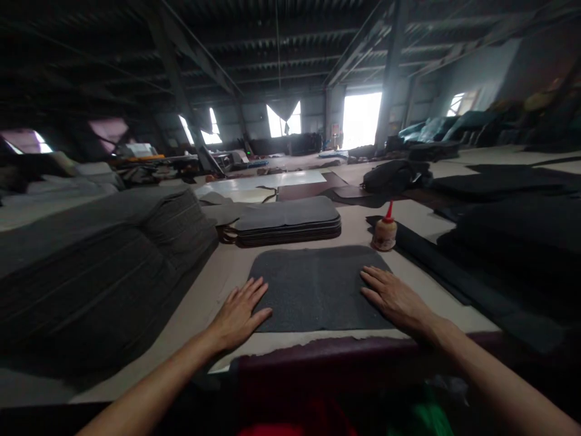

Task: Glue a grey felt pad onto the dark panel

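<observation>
A dark grey sheet with rounded far corners (318, 290), felt-like or leather-like, lies flat on the pale tabletop (200, 309). My left hand (240, 312) rests open on its left edge, fingers spread. On the right edge, my right hand (390, 293) lies flat, fingers stretched out and holding nothing. Just beyond the sheet sits a neat stack of similar dark pieces (290, 221). A squat glue-type bottle with a red pointed nozzle (385, 233) stands upright past my right hand.
Large piles of dark sheets (100, 272) rise at the left. More dark material (521, 242) is heaped at the right. A dark strip (426, 257) lies beside the bottle. Maroon material (327, 357) hangs along the near edge. A black bundle (394, 175) sits farther back.
</observation>
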`<move>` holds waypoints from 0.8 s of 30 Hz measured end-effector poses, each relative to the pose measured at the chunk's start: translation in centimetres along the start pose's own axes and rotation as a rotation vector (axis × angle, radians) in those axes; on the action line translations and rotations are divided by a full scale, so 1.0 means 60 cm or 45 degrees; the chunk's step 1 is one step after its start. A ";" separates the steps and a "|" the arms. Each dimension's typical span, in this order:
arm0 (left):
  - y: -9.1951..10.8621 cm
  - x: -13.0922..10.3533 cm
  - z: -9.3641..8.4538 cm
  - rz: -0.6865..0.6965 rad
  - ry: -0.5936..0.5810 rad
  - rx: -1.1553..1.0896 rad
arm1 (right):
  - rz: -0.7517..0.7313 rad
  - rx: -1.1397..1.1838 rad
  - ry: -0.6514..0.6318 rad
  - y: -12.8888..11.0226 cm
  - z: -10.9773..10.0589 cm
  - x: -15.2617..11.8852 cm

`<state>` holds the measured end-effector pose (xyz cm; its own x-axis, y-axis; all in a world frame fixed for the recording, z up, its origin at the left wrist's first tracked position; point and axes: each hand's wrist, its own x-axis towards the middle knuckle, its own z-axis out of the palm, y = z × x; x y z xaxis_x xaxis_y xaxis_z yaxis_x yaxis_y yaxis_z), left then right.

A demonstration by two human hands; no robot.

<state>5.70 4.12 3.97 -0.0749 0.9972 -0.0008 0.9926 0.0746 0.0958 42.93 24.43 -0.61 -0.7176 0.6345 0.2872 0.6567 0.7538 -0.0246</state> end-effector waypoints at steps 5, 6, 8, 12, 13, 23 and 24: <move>-0.020 -0.049 -0.004 -0.042 -0.045 0.062 | 0.050 -0.035 -0.053 0.047 0.036 -0.043; -0.020 -0.059 -0.006 -0.031 -0.058 0.049 | 0.000 -0.048 -0.066 0.058 0.042 -0.055; -0.018 -0.075 -0.010 -0.023 -0.087 0.014 | -0.088 -0.065 -0.075 0.073 0.050 -0.079; -0.012 -0.070 -0.029 -0.078 -0.039 -0.013 | -0.171 -0.118 0.083 0.069 0.043 -0.113; -0.007 -0.057 -0.036 -0.053 0.014 -0.010 | -0.169 -0.134 0.134 0.062 0.037 -0.114; 0.126 0.194 -0.031 0.537 0.093 -0.016 | -0.122 0.205 0.041 -0.063 -0.044 0.032; 0.133 0.206 -0.019 0.498 0.091 -0.017 | -0.091 0.201 -0.001 -0.070 -0.041 0.049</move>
<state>12.61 17.04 5.84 0.3017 0.9473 0.1076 0.9462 -0.3113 0.0881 38.63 22.68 2.69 -0.7615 0.5781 0.2930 0.5592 0.8146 -0.1538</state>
